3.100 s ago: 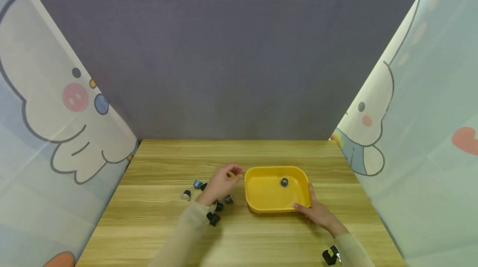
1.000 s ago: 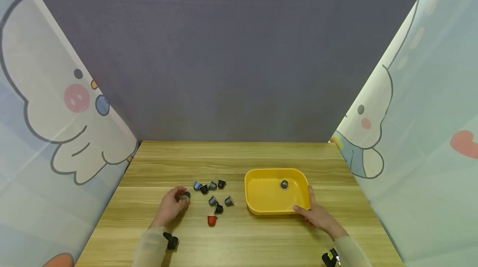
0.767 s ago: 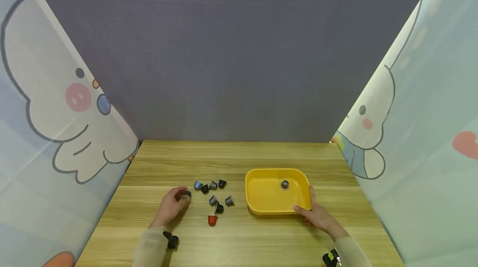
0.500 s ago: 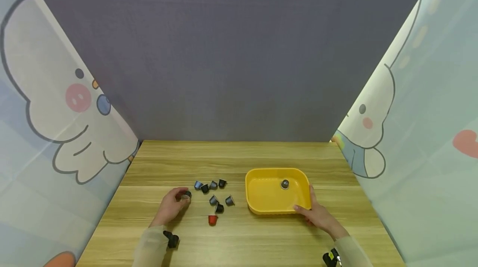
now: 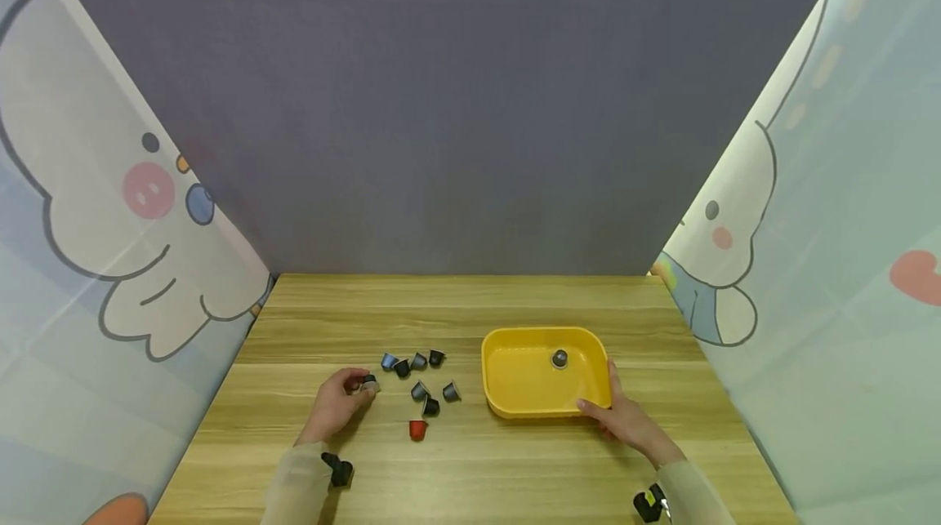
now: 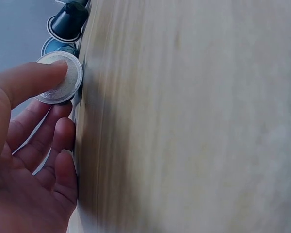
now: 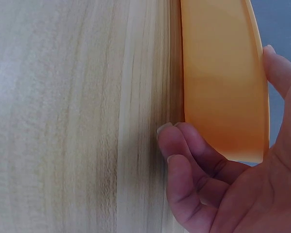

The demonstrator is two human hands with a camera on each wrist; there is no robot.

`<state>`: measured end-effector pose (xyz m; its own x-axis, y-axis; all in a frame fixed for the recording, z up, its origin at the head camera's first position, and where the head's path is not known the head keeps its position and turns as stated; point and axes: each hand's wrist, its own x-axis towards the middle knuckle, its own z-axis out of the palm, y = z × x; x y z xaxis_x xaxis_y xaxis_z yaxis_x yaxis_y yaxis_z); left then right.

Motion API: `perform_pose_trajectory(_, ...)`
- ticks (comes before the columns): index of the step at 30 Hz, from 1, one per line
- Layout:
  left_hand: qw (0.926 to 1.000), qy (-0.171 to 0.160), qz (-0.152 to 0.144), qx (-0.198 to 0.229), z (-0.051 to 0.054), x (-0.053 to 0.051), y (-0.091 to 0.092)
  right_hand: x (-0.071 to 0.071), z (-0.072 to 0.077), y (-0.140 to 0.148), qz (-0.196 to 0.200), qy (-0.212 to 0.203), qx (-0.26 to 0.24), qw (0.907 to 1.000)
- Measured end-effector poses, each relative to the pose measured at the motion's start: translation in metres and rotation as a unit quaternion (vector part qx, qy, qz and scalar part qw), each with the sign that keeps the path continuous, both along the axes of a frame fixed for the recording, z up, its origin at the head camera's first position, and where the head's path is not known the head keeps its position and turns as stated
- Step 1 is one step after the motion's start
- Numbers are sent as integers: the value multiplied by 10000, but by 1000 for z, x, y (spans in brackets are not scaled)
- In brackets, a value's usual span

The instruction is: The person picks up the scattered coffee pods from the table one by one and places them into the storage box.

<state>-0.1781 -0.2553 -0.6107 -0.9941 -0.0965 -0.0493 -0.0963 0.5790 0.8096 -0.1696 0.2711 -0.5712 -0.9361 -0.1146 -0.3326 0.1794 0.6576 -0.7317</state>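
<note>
In the head view my left hand (image 5: 335, 409) pinches a dark capsule (image 5: 370, 383) at the left of several others. The left wrist view has my thumb across that capsule's silver lid (image 6: 70, 80), fingers of the left hand (image 6: 34, 145) behind it. My right hand (image 5: 627, 420) holds the near right corner of a yellow tray (image 5: 515, 413), in which one grey capsule (image 5: 559, 358) stands. In the right wrist view the thumb of my right hand (image 7: 242, 179) touches the rim of the tray (image 7: 225, 73), with fingers curled under its side.
Between left hand and tray lie a blue capsule (image 5: 389, 362), black capsules (image 5: 430, 406), grey capsules (image 5: 451, 392) and a red capsule (image 5: 417, 429) on the wooden table (image 5: 470, 476). A dark grey wall (image 5: 470, 100) rises behind, with patterned cloth (image 5: 845, 182) at both sides.
Since the earliest frame my left hand has moved from beside the tray leftward and down to the leftmost capsule, which it now pinches. The right hand and tray have stayed in place.
</note>
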Motion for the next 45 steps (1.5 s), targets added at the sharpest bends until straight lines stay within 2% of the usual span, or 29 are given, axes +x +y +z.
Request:
perform_pose_trajectory(5,9998,118,84,131,-2,-1,0,-1,0,0,11,-7,-39,10000)
perform_pose_trajectory(18,9984,9,390,416,-1,-2,-2,-1,0,1,-14,-17,-66,10000)
perform_pose_trajectory(31,9966,69,371,731,14,-9,4,0,0,0,-23,5,-53,10000)
perform_pose_trajectory(45,9963,646,295,492,31,-12,14,1,1,-1,-32,54,-121,9999)
